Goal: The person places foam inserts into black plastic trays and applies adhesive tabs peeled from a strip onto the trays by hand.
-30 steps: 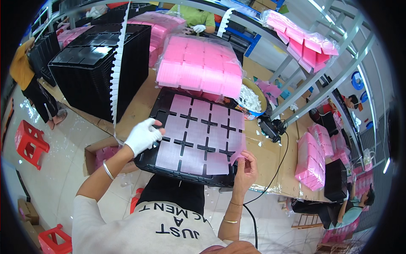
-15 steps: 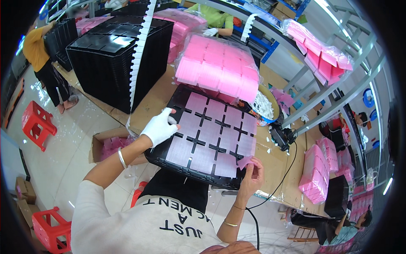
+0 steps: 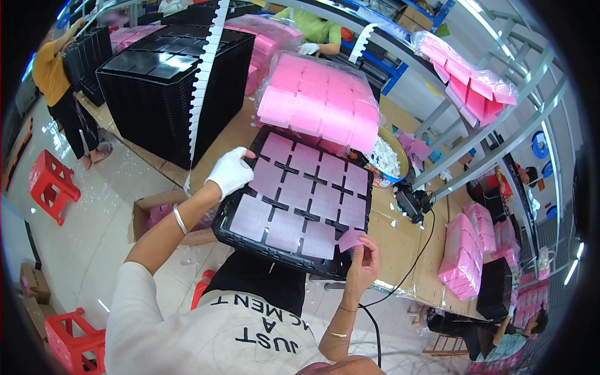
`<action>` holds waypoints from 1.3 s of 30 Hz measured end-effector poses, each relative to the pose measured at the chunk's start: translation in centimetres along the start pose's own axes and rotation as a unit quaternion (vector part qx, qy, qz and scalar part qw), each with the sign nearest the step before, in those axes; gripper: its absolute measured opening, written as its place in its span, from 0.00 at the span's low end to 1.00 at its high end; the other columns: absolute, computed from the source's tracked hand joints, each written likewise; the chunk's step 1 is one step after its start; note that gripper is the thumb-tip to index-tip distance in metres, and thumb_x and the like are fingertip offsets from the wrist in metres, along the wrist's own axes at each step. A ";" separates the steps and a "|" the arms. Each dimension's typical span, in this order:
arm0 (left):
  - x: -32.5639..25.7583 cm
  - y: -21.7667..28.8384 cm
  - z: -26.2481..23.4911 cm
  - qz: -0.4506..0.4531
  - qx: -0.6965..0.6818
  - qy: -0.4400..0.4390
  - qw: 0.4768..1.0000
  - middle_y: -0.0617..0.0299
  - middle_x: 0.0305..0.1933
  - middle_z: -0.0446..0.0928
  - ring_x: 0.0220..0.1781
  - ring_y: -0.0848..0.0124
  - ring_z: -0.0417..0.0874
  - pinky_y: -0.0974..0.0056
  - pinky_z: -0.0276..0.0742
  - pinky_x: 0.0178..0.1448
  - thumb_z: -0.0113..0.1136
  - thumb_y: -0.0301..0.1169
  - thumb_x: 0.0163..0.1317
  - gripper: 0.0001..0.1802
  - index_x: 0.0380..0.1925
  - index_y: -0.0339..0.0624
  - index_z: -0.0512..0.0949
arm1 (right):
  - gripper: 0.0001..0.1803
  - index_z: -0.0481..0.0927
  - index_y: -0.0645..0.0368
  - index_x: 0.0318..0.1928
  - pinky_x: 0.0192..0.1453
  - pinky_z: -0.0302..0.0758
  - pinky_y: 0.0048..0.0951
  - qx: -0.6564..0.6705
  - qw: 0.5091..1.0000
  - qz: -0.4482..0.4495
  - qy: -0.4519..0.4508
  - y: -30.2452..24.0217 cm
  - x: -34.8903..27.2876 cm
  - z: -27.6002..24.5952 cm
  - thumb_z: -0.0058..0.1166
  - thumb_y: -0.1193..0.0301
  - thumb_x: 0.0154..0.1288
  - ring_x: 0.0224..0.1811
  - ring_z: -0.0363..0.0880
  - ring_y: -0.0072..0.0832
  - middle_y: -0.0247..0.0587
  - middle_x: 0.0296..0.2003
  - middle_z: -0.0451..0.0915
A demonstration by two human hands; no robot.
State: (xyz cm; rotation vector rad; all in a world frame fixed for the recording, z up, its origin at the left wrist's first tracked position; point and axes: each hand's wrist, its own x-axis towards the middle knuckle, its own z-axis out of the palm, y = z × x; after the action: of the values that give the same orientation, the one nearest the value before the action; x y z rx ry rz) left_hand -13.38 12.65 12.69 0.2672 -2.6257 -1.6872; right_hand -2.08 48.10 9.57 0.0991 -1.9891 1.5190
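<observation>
A black plastic tray (image 3: 220,220) lies tilted in front of me, with thin pale-pink sheets (image 3: 310,195) in rows across its pockets. Black cross-shaped ribs show between them. My left hand (image 3: 231,173), in a white glove with bare fingertips, is closed on the tray's left edge; some fingers are hidden. At the near right corner, my bare right hand (image 3: 365,259) pinches a small pink sheet (image 3: 351,239) between thumb and fingers. That sheet is bent and partly over the corner pocket.
Beyond the tray stands a bagged pink stack (image 3: 322,103); a tall pile of black trays (image 3: 169,94) is at left. A tub of white scraps (image 3: 386,159) and a black device (image 3: 412,203) with a cable sit right. An open carton (image 3: 142,215) stands left, below the table.
The tray with its sheets has shifted slightly left, and my left hand has moved up and closed at its edge. My right hand still pinches the small sheet, slightly further left.
</observation>
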 end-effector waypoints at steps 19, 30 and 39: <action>0.6 0.9 -0.7 0.032 0.135 0.020 0.990 0.51 0.34 0.86 0.40 0.57 0.88 0.58 0.81 0.52 0.61 0.23 0.57 0.20 0.52 0.38 0.81 | 0.05 0.84 0.63 0.45 0.55 0.80 0.32 -0.126 0.991 -0.030 -0.025 -1.9 -1.2 -1.2 0.62 0.79 0.70 0.50 0.84 0.35 0.44 0.47 0.86; -0.5 1.7 0.7 0.210 0.294 0.071 0.930 0.51 0.53 0.84 0.51 0.52 0.84 0.52 0.79 0.59 0.63 0.30 0.65 0.13 0.48 0.39 0.84 | 0.18 0.84 0.64 0.52 0.62 0.78 0.36 -0.202 0.979 -0.001 -0.028 -2.0 0.2 -4.0 0.47 0.89 0.66 0.57 0.83 0.40 0.49 0.55 0.84; 4.3 0.1 5.4 0.325 0.350 -0.002 0.879 0.39 0.74 0.70 0.79 0.45 0.65 0.46 0.53 0.83 0.55 0.44 0.75 0.33 0.69 0.29 0.71 | 0.24 0.72 0.67 0.70 0.76 0.68 0.42 -0.244 0.953 -0.064 -0.168 1.4 9.2 4.0 0.43 0.66 0.83 0.72 0.73 0.54 0.60 0.68 0.75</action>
State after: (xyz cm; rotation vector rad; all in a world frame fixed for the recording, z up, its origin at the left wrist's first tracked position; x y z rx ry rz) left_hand -18.21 16.90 10.18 -0.5667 -2.7399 -0.5147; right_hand -11.77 47.82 12.55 0.2873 -2.5187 0.9372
